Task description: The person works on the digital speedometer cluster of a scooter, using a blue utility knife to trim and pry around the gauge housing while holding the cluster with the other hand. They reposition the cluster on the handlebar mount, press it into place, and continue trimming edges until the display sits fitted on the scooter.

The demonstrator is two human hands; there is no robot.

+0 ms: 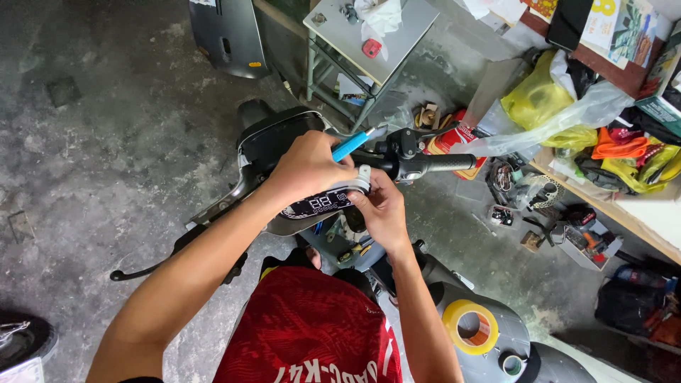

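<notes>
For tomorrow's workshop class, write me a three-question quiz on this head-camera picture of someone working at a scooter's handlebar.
1. True or false: the left hand grips a blue-handled tool.
2. What do the right hand's fingers touch? A) the roll of yellow tape B) the small pale part at the handlebar C) the yellow plastic bag
3. Where does the roll of yellow tape lie?

Key: 1 true. 2 B. 3 On the grey scooter body, lower right, apart from both hands.
</notes>
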